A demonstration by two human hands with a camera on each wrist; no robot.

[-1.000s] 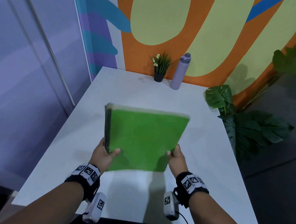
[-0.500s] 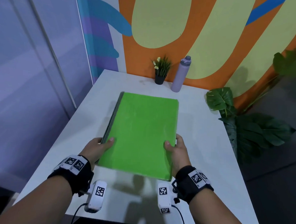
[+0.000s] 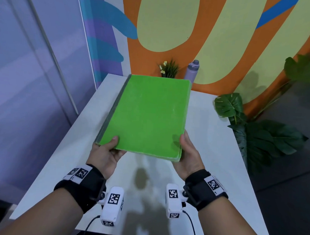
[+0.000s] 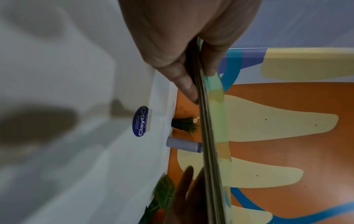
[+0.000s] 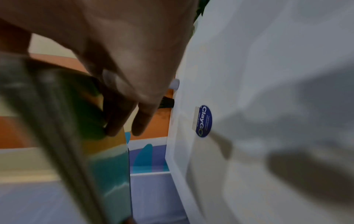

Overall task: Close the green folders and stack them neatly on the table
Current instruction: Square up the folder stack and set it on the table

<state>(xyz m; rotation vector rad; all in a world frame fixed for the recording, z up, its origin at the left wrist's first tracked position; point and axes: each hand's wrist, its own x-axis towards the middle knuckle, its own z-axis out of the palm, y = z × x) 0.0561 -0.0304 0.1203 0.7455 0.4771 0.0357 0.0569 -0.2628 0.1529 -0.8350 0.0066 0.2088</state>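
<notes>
A closed stack of green folders [image 3: 147, 115] hangs nearly flat in the air above the white table [image 3: 211, 140]. My left hand [image 3: 107, 151] grips its near left corner, thumb on top and fingers underneath. My right hand [image 3: 186, 153] grips the near right corner the same way. In the left wrist view the green folders [image 4: 206, 136] show edge-on as thin layers pinched by my left hand [image 4: 193, 72]. The right wrist view is blurred; my right hand [image 5: 124, 91] wraps under the green folders [image 5: 63, 121].
At the table's far edge stand a small potted plant [image 3: 168, 68] and a lilac water bottle [image 3: 192, 70], against a painted wall. A round blue sticker [image 4: 140, 121] lies on the table. Large leafy plants [image 3: 255, 131] stand on the floor to the right.
The folder stack has swung from nearly upright to nearly flat and risen higher above the table, farther from me. Both hands kept their grip on its near corners.
</notes>
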